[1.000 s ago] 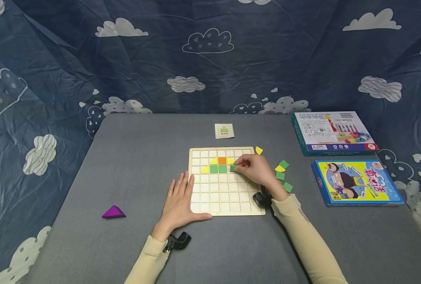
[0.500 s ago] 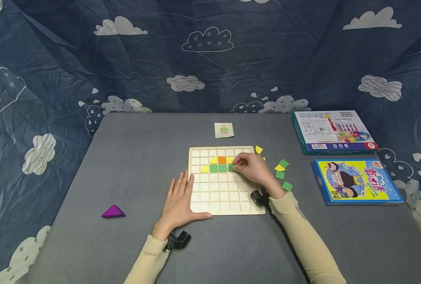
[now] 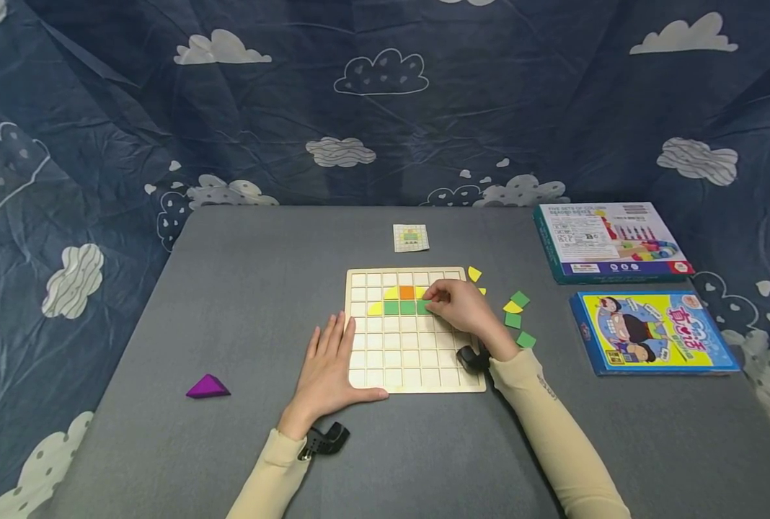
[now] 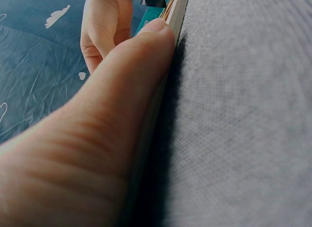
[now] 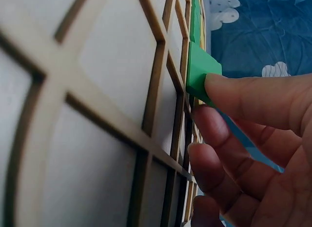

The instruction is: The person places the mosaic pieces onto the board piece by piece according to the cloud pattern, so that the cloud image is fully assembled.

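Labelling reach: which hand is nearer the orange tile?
Right. The right hand is just right of the orange tile, pinching a green tile; the left hand lies farther off, at the near-left corner of the board.

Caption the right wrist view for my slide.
The right hand pinches a green tile at the gridded wooden board.
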The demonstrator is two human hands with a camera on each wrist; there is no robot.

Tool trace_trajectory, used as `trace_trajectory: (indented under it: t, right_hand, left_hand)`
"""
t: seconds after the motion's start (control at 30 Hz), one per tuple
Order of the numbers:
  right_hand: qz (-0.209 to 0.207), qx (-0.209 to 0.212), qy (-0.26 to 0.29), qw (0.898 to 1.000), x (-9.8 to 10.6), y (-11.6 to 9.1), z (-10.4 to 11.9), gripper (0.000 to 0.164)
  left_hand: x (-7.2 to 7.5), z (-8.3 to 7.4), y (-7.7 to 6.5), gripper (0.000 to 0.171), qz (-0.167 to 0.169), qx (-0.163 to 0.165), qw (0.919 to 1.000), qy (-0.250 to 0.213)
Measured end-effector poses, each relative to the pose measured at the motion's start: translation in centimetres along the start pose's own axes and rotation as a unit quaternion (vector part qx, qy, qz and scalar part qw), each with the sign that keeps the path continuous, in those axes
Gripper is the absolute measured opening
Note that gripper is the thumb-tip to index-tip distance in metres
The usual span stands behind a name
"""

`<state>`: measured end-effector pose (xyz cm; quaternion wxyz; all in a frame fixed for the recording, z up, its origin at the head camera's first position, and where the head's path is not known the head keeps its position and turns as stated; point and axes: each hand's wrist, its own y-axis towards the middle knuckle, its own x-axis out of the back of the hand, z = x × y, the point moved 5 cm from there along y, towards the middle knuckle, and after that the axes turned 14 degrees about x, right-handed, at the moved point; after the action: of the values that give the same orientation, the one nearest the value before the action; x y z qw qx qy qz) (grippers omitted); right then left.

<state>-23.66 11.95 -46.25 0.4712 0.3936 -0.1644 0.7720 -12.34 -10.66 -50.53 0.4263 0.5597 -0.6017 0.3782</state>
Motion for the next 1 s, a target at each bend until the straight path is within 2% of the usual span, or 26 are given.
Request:
trace_trajectory:
  t: [0.17,0.43,0.7,1.0]
  right_hand:
    - [-0.007,-0.002,-0.008,1.000,0.01,0.01,0.04,0.005]
    - [-0.021,-0.009,-0.019,1.000,0.07,-0.02,0.39,0.004]
    - [-0.026,-0.005,-0.031,0.999,0.02,-0.11,0.60,0.004]
    - [-0.030,-0.009,-0.039,0.999,0.04,-0.26,0.59,0.005]
  left_hand:
    - [0.05,-0.05,-0.02,0.131,-0.009,-0.005,1.0000,0.000]
    - [-0.08,-0.02,-0.02,0.130,0.005,0.003,1.0000,0.000]
    - [-0.03,0.04,-0.16,0.131,-0.015,-0.011,0.9998,-0.011]
    - [-0.08,0.00,-0.08,0.131,-0.003,-0.005,1.0000,-0.007]
